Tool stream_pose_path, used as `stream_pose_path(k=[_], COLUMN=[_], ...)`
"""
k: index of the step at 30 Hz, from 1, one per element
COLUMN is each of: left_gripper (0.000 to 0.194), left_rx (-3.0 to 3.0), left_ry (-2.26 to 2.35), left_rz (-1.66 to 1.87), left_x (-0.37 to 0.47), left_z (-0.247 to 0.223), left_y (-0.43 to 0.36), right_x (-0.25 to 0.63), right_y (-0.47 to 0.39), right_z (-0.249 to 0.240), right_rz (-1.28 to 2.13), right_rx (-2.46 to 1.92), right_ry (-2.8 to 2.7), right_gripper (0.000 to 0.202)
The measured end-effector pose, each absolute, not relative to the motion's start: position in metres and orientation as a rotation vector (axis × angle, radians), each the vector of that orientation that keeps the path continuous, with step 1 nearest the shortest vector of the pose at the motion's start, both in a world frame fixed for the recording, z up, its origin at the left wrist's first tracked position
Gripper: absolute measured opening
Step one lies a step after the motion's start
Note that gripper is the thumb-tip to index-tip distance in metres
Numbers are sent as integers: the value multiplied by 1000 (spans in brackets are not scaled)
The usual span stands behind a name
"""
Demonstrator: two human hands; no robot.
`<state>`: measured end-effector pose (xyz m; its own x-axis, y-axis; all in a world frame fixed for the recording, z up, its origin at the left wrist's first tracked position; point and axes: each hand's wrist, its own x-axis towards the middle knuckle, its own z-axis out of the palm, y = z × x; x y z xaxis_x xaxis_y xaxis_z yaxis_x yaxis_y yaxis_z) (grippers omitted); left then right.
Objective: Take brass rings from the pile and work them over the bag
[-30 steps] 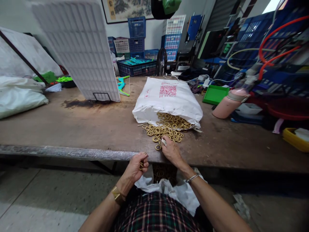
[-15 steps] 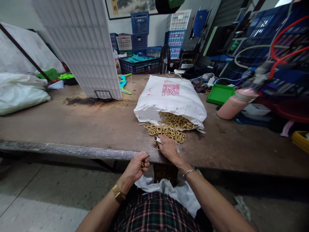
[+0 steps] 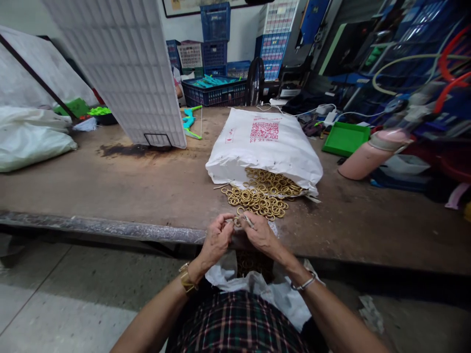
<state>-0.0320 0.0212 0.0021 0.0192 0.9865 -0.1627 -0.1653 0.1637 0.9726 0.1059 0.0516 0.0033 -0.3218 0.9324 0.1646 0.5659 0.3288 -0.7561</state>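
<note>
My left hand (image 3: pixel 216 239) is closed at the table's front edge, with thumb and fingertips pinching a gold-coloured ring (image 3: pixel 237 222). My right hand (image 3: pixel 262 236) meets it from the other side, its fingers at the same ring. A small, slim, pale tool (image 3: pixel 249 222) sticks out of the right hand's grip; its exact kind is too small to make out. Just beyond both hands, a heap of loose gold rings (image 3: pixel 257 200) spills from the mouth of a white sack (image 3: pixel 235 142) with red print. Whether more rings lie inside the left palm is hidden.
Left of the sack stands a tall white ribbed panel (image 3: pixel 121 73). A pink bottle (image 3: pixel 362 159) and a green tray (image 3: pixel 346 138) are at the right. Under the table edge, a white bag (image 3: pixel 253 282) opens near my lap, with dark contents. Stacked crates (image 3: pixel 215 54) line the back.
My left hand has risen and moved right to meet the right hand. The right hand has drawn back slightly from the heap. A ring now shows between the fingertips.
</note>
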Motion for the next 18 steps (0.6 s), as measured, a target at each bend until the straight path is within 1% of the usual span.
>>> stream_pose_path(k=[5, 9, 13, 15, 18], left_gripper=[17, 19, 25, 26, 27], left_rx=[976, 970, 951, 951, 927], left_ry=[1189, 1218, 1192, 1181, 1187], left_rz=[1166, 1146, 1155, 1138, 1076], left_x=[-31, -31, -29, -27, -27], left_z=[5, 4, 1, 2, 6], left_y=[18, 15, 10, 9, 7], right_x=[102, 98, 94, 94, 94], right_y=[43, 39, 35, 34, 35], right_z=[4, 1, -2, -5, -8], right_rz=[1151, 1404, 1724, 1788, 1686], right_rx=[-1301, -1327, -1240, -1217, -1259], right_ry=[-1787, -1494, -1218, -1147, -1203], right_gripper=[26, 28, 31, 31, 31])
